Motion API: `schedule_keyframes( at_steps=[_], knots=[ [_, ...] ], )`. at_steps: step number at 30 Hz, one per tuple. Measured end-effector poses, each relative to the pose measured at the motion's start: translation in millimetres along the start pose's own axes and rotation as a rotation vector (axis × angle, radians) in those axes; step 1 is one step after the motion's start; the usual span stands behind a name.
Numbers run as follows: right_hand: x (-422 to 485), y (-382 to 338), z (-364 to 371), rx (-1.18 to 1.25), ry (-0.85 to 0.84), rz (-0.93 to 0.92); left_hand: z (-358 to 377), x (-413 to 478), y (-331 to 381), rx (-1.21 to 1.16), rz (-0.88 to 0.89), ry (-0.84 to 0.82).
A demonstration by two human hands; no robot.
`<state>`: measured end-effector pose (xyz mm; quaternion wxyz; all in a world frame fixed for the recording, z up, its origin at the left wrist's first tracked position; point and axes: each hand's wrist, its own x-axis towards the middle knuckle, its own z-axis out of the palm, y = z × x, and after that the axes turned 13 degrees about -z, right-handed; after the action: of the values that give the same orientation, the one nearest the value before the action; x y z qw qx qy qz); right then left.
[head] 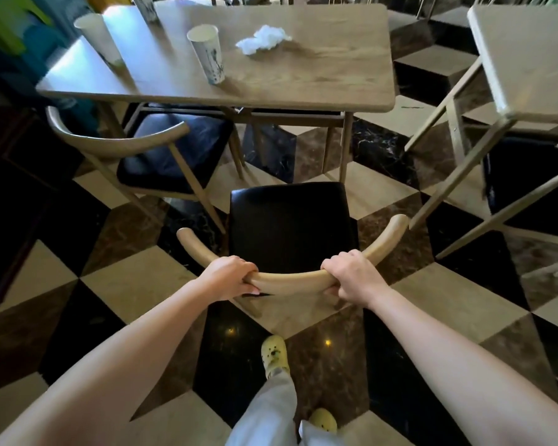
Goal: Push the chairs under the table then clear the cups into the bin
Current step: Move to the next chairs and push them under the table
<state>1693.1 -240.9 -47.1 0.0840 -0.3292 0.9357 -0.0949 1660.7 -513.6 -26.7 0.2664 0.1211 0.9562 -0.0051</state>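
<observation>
Curved pale-wood backrest [290, 278] of black-cushioned chair [290, 220], both hands wrapped around it.

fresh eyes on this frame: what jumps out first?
Both hands, left hand and right hand, grip the curved wooden backrest of a black-seated chair standing clear of the table, at bottom centre. On the tabletop stand paper cups and a crumpled tissue. A second chair sits half tucked in at left.

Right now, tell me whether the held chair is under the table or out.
Out: the chair seat sits clear of the table edge.
</observation>
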Motion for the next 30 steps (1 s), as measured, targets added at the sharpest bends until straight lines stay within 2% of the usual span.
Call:
schedule_keyframes(
  at_steps=[17, 30],
  knots=[
    [93, 35, -24, -0.013, -0.030, 0.010, -65, 87, -50, 0.098, 0.003, -0.032],
    [168, 69, -41, -0.018, 0.042, 0.041, -115, 165, -92, 0.126, 0.061, -0.029]
  ],
)
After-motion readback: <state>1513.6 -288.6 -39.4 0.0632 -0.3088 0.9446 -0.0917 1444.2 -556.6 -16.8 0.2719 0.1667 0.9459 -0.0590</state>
